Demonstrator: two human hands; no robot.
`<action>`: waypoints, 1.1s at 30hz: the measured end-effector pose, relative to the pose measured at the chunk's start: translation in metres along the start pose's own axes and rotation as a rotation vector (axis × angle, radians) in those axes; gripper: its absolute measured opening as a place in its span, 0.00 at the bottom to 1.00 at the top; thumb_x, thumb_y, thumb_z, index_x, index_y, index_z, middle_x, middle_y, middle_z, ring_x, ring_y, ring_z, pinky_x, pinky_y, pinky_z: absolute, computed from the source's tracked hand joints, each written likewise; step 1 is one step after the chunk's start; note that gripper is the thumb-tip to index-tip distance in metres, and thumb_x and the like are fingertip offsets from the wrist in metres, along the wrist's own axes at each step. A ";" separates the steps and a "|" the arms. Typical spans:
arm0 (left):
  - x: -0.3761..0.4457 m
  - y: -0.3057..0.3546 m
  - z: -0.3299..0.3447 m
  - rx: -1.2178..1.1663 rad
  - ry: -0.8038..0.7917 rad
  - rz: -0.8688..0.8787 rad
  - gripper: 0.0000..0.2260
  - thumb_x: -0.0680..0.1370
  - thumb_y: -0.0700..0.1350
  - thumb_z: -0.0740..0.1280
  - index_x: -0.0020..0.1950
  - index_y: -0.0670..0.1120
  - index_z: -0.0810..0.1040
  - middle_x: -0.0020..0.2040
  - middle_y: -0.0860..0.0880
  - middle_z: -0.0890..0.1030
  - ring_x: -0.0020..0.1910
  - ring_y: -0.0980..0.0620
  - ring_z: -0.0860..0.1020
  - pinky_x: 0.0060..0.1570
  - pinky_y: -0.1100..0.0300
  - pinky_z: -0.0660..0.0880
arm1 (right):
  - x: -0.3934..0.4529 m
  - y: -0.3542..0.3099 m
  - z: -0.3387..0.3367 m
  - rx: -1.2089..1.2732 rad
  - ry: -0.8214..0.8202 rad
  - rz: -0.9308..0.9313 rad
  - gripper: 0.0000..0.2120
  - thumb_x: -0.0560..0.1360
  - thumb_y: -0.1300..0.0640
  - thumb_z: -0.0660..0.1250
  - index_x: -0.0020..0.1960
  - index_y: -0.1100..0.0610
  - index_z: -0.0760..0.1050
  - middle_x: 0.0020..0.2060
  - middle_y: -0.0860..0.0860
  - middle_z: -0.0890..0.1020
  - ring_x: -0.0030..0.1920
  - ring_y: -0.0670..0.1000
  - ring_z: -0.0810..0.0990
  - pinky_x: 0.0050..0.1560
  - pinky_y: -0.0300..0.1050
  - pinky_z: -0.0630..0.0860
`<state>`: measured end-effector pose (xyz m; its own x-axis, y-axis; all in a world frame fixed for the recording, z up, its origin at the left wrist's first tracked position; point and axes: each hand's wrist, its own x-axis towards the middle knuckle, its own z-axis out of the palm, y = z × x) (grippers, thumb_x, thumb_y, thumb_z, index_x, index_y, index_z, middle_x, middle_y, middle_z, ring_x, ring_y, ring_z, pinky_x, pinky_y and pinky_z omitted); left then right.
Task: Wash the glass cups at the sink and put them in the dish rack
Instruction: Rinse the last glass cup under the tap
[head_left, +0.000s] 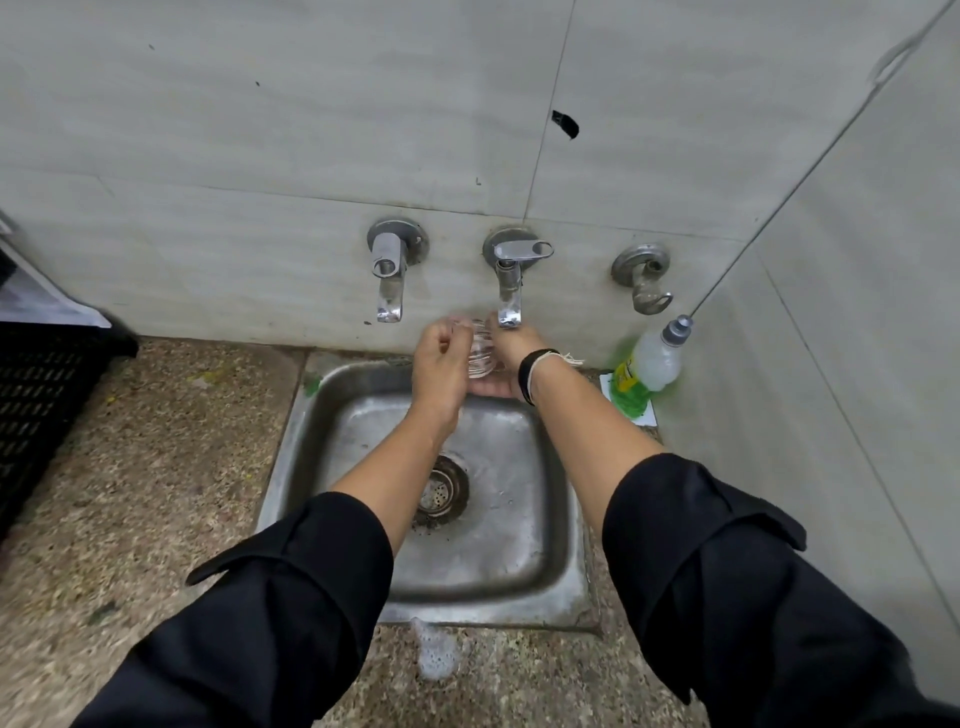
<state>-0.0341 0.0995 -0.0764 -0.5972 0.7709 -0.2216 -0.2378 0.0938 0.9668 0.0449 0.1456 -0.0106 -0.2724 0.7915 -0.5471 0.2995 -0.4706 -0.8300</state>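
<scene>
A clear ribbed glass cup (481, 351) is held over the back of the steel sink (545, 525), just under the spout of the middle tap (509, 291). My left hand (439, 366) curls round the cup's left side and rim. My right hand (511, 358) grips it from the right and cups it from below. The cup is blurred and partly hidden by my fingers. A black slatted crate, apparently the dish rack (36, 410), stands at the far left on the counter.
The wall carries a left tap (390, 270) and a smaller right valve (644, 278). A bottle of green dish liquid (647, 371) stands right of the sink. Soap foam (436, 652) lies on the speckled counter (166, 467) in front. A tiled side wall closes off the right.
</scene>
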 end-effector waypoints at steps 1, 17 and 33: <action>-0.001 0.004 0.001 -0.033 0.039 -0.018 0.09 0.78 0.55 0.68 0.50 0.51 0.76 0.51 0.45 0.83 0.50 0.45 0.82 0.53 0.47 0.79 | 0.003 0.001 0.002 -0.015 0.018 -0.038 0.11 0.82 0.53 0.62 0.50 0.59 0.78 0.48 0.58 0.84 0.51 0.61 0.84 0.56 0.61 0.80; 0.007 -0.001 -0.011 -0.416 -0.193 -0.224 0.29 0.73 0.47 0.78 0.68 0.35 0.71 0.51 0.39 0.83 0.51 0.42 0.83 0.54 0.45 0.81 | -0.005 0.032 -0.018 0.069 -0.415 -0.112 0.16 0.79 0.57 0.69 0.66 0.57 0.74 0.54 0.54 0.83 0.47 0.51 0.84 0.46 0.48 0.83; -0.001 0.008 -0.007 -0.589 -0.193 -0.534 0.22 0.78 0.59 0.72 0.60 0.42 0.82 0.48 0.43 0.87 0.47 0.46 0.86 0.48 0.54 0.82 | -0.005 0.077 -0.002 -0.961 0.042 -0.806 0.37 0.77 0.61 0.64 0.81 0.59 0.51 0.77 0.63 0.60 0.75 0.64 0.61 0.73 0.59 0.66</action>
<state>-0.0410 0.0950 -0.0691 -0.1594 0.8159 -0.5557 -0.8484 0.1746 0.4997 0.0714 0.1061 -0.0712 -0.6639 0.7415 0.0970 0.6106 0.6124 -0.5022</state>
